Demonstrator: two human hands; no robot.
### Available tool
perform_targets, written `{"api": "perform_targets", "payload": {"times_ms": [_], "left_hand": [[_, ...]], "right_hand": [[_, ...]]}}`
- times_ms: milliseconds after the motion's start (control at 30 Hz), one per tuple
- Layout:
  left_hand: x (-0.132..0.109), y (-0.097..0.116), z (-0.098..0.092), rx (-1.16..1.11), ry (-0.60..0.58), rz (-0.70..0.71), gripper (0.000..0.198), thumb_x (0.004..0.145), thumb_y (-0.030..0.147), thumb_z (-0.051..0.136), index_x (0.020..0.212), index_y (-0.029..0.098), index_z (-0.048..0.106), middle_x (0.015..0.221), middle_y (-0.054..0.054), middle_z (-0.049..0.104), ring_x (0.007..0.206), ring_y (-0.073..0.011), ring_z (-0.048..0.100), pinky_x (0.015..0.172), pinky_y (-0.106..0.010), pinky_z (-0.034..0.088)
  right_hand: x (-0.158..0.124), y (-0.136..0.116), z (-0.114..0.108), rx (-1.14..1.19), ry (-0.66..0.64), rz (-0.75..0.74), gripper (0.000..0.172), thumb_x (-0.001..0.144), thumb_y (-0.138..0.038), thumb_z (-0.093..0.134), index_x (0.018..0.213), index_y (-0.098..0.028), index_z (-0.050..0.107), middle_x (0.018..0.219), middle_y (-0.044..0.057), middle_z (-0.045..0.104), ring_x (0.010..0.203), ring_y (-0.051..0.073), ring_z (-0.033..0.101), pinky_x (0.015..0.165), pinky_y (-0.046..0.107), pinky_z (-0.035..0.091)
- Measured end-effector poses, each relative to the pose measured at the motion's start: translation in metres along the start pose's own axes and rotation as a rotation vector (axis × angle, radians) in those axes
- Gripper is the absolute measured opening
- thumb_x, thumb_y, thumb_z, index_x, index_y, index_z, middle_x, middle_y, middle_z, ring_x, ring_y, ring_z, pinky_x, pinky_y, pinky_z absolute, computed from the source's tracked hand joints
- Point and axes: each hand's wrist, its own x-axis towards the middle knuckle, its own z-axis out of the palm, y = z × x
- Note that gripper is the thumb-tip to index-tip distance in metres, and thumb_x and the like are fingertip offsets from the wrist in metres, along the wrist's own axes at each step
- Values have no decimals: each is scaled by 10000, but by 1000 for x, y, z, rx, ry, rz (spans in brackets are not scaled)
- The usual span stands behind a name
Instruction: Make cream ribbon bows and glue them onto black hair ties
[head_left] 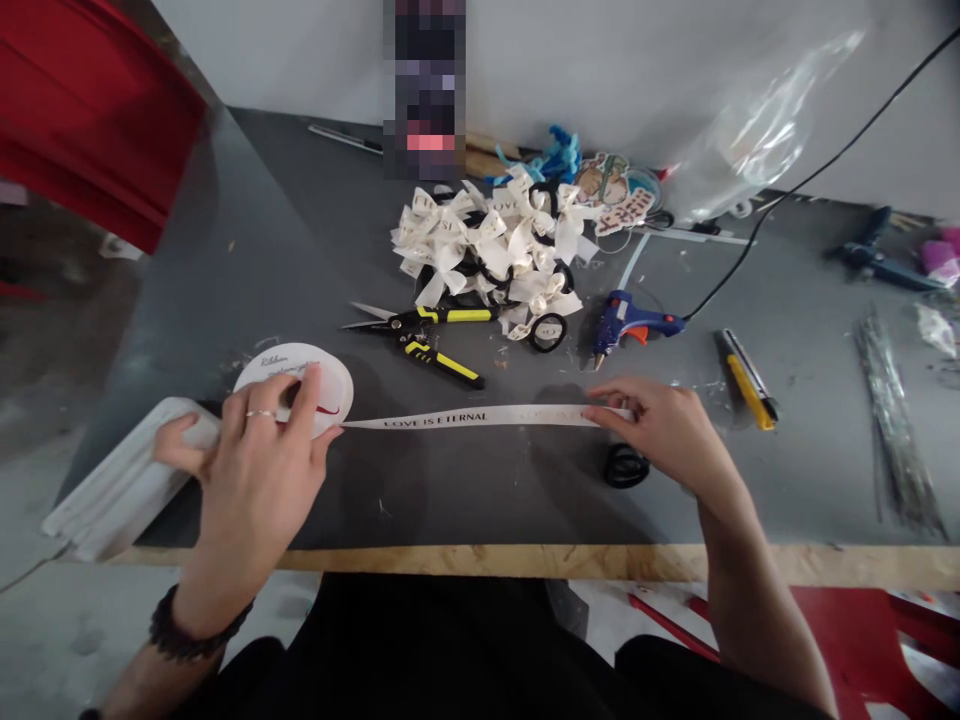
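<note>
Ribbon (465, 417) above grey tabletop (487, 500) with wooden edge (525, 561), pale wall (600, 60) behind

Smooth, satiny cloth ribbon (435, 418); matt tabletop (480, 510); glossy plastic bag (765, 150); rough wooden edge (487, 562).

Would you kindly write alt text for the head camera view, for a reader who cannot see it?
A person's left hand is on a white spool while the right hand pinches the ribbon, printed "LOVE IS ETERNAL", above a grey table. Beyond lie open snips, a pile of ribbon bows and a blue glue gun; a yellow cutter is at right.
</note>
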Motion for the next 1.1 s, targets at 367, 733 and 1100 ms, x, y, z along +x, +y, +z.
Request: {"api": "perform_targets", "payload": {"times_ms": [367,733,1100], "left_hand": [[41,-61,4,22,-271,191,237,1073,309,536,1010,273,762,1156,-44,791,1266,-271,658,1225,-517,246],[99,-57,17,-203,-564,413,179,965,307,658,821,279,759,712,52,749,680,-159,582,869,-336,397],[91,-61,19,-249,-484,442,158,974,275,648,915,285,794,683,38,742,668,-163,576,830,-333,410]], "right_hand": [[13,-52,-23,-449,530,-266,323,1068,-488,621,1199,-241,783,964,51,805,719,194,661,631,330,341],[78,-154,71,-173,168,-484,707,1025,-417,699,1591,-52,485,1675,234,468,1528,395,448,1214,503,425],[97,-162,75,-337,179,-457,815,983,-498,734,1576,-16,450,1480,271,590,1363,410,508,1158,511,399]]}}
